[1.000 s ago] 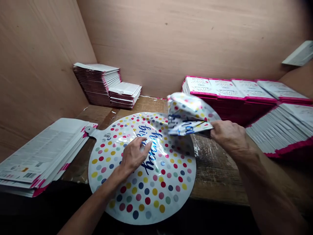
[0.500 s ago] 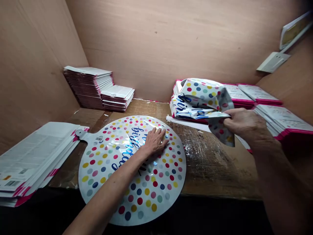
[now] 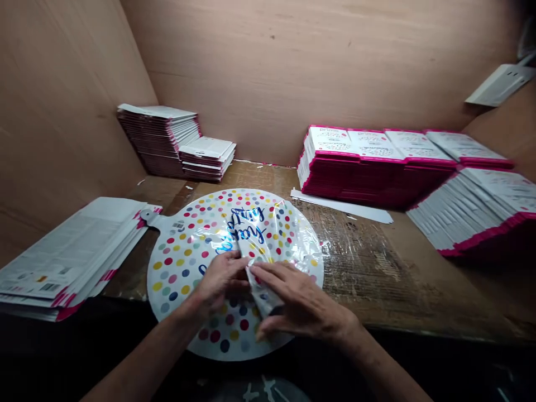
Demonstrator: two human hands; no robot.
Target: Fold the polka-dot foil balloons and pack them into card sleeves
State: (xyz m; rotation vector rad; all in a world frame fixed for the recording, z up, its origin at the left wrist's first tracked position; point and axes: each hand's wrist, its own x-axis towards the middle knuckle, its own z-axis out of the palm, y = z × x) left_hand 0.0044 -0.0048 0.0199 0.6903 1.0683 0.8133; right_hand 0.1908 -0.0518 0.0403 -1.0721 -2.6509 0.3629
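Touching — two hands (image 3: 220, 279) (image 3: 307, 301), two dotted balloons (image 3: 172, 268) (image 3: 253, 231)

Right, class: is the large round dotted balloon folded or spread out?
Spread out: the dotted balloon lies wide, its round edge showing beyond the left hand and the right hand.

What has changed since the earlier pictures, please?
The right hand has brought the folded balloon left and down onto the round balloon; whether it grips it is unclear. The left hand has drawn back toward the person, to the foil's edge. The packet stacks stayed put, and the round balloon still lies beneath.
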